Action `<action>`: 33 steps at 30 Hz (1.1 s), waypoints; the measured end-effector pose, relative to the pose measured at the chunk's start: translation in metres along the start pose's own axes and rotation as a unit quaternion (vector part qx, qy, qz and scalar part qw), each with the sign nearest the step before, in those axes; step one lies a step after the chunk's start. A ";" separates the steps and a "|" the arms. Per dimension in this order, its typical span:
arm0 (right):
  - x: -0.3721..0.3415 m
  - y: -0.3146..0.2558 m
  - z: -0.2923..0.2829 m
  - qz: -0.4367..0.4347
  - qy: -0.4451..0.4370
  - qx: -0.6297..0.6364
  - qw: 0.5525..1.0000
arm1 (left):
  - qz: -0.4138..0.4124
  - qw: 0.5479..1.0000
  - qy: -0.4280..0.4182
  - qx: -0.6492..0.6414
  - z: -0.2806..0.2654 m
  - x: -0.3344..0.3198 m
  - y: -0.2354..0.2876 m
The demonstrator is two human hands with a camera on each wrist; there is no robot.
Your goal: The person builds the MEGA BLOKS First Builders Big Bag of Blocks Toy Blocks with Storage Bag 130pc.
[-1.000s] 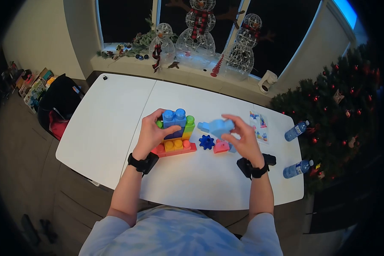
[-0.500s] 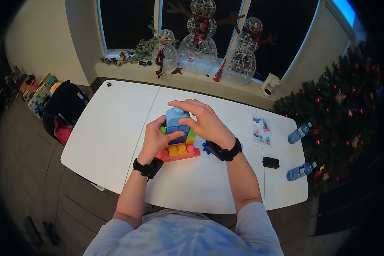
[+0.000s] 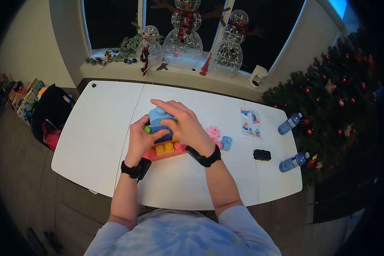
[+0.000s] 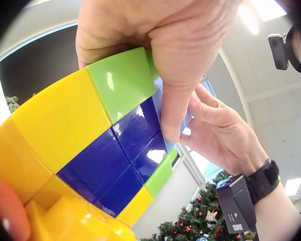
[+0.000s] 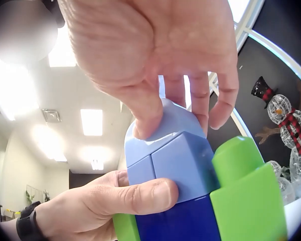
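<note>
A stack of toy building blocks stands on the white table, with a long red base block at the bottom. Yellow blocks, dark blue blocks and green blocks rise above it. My left hand grips the stack from its left side, thumb across the blue blocks. At the top, my right hand holds a rounded light blue block between thumb and fingers. Its underside meets the blue blocks below in the right wrist view.
Right of the stack lie a pink gear and another light blue block. Farther right are a picture sheet, a black case and two water bottles. A decorated tree stands beyond the table's right end.
My right hand has carried the light blue block leftward from beside the stack to its top. My left hand has kept its grip. The right arm now covers the dark blue gear.
</note>
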State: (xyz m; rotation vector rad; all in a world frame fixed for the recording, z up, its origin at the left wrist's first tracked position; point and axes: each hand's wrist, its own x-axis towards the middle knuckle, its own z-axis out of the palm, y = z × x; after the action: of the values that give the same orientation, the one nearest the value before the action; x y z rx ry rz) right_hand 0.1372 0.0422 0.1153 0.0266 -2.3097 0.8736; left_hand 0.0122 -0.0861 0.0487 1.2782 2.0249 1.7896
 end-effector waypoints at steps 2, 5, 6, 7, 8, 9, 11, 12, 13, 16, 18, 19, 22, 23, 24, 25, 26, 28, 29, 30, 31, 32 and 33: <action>-0.003 0.001 0.009 0.000 0.019 0.011 1.000 | 0.007 1.000 0.008 -0.004 0.001 -0.001 0.004; -0.011 -0.001 0.005 0.022 0.020 0.012 0.999 | -0.011 1.000 0.002 -0.003 0.000 -0.001 0.002; -0.012 0.001 0.005 0.012 0.035 0.058 0.998 | -0.010 1.000 -0.002 -0.003 0.000 -0.001 0.003; -0.013 0.005 0.005 0.003 0.050 0.102 0.993 | -0.007 1.000 -0.003 -0.010 0.000 -0.001 0.005; -0.016 0.012 0.001 0.004 0.050 0.100 0.994 | -0.004 1.000 -0.003 -0.017 0.000 -0.001 0.006; -0.022 0.024 -0.006 0.058 0.094 0.102 0.989 | -0.005 1.000 -0.003 -0.019 0.001 0.000 0.004; -0.034 0.052 -0.020 0.160 0.171 0.066 0.970 | -0.008 0.999 0.000 -0.033 0.002 -0.001 -0.001; -0.041 0.070 -0.023 0.205 0.206 0.029 0.956 | -0.010 0.999 0.002 -0.034 0.001 -0.001 -0.001; -0.052 0.093 -0.022 0.206 0.205 0.029 0.956 | -0.015 1.000 -0.011 -0.023 0.000 -0.001 -0.001; -0.078 0.150 -0.008 0.284 0.132 -0.194 0.929 | -0.015 1.000 -0.026 -0.005 -0.002 -0.001 0.001; -0.088 0.164 0.005 0.305 0.054 -0.220 0.925 | -0.016 1.000 -0.025 0.000 -0.001 -0.001 -0.001; -0.089 0.171 0.009 0.305 0.052 -0.220 0.925 | -0.016 1.000 -0.025 -0.007 0.000 0.000 -0.003; -0.084 0.179 0.014 0.293 -0.063 -0.283 0.911 | -0.014 1.000 -0.023 -0.009 -0.001 -0.001 -0.001; -0.080 0.180 0.010 0.293 -0.044 -0.306 0.905 | -0.012 1.000 -0.022 -0.006 -0.001 -0.001 0.001; -0.074 0.178 0.006 0.293 -0.027 -0.328 0.898 | -0.012 1.000 -0.018 -0.006 -0.001 0.000 0.000; -0.063 0.166 0.000 0.290 -0.030 -0.329 0.899 | -0.010 1.000 -0.020 -0.003 -0.001 0.000 -0.003; -0.047 0.144 -0.009 0.280 0.073 -0.195 0.937 | -0.008 1.000 -0.022 0.001 -0.001 0.000 -0.005; -0.017 0.103 -0.023 0.210 0.196 0.080 0.954 | -0.002 1.000 -0.018 0.005 -0.002 0.001 -0.005; -0.007 0.084 -0.028 0.155 0.215 0.214 0.940 | 0.005 1.000 -0.020 0.008 -0.002 0.001 -0.005; 0.003 0.056 -0.031 0.156 0.213 0.217 0.940 | 0.002 1.000 -0.018 0.010 -0.003 0.000 -0.004; 0.014 0.027 -0.034 0.115 0.177 0.253 0.944 | -0.003 1.000 -0.020 0.013 -0.003 0.000 -0.001; 0.021 0.012 -0.034 0.073 0.141 0.288 0.945 | -0.007 1.000 -0.021 0.015 -0.004 0.000 0.001; 0.024 0.008 -0.031 0.072 0.139 0.288 0.945 | -0.006 1.000 -0.019 0.016 -0.004 0.000 0.000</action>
State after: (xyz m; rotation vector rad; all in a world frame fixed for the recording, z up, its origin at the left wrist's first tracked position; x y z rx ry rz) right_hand 0.1346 0.0713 0.1421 -0.0126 -1.7465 1.4999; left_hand 0.0098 -0.0889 0.0496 1.2943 2.0442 1.7227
